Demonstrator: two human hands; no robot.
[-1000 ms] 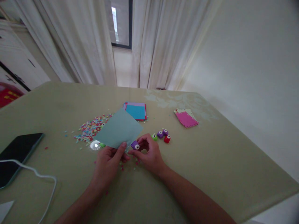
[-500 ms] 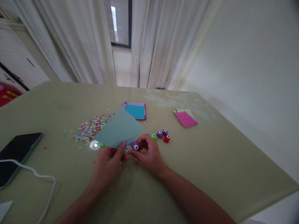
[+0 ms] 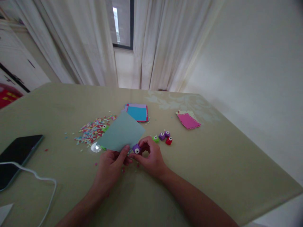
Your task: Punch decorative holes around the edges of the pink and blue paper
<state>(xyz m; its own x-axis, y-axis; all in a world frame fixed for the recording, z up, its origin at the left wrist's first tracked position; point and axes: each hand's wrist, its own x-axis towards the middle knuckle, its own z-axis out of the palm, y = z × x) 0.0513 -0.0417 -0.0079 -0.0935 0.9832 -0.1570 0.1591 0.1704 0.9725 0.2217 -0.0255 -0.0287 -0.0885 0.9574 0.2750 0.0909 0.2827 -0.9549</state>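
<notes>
My left hand (image 3: 111, 164) pinches a pale blue-green sheet of paper (image 3: 121, 130) at its near corner, thumb on top. In my right hand (image 3: 152, 156), between thumb and fingers, is a small purple hole punch (image 3: 136, 148) with a big white eye on it. The punch sits at the sheet's lower right edge; I cannot tell whether the edge is inside it. Just beyond my right hand stand a green punch (image 3: 155, 139), two purple punches (image 3: 162, 136) and a red punch (image 3: 169, 141) with similar eyes.
Coloured paper bits (image 3: 91, 130) lie heaped to the left, around another green punch (image 3: 104, 128). Behind the sheet is a stack of coloured paper (image 3: 137, 113). Notched-edge pink paper (image 3: 188, 121) lies to the right. A phone (image 3: 19, 157) and white cable (image 3: 38, 176) are at left.
The purple punch has tilted slightly in my right hand, its eye turning a little downward. The sheet and both hands have hardly moved.
</notes>
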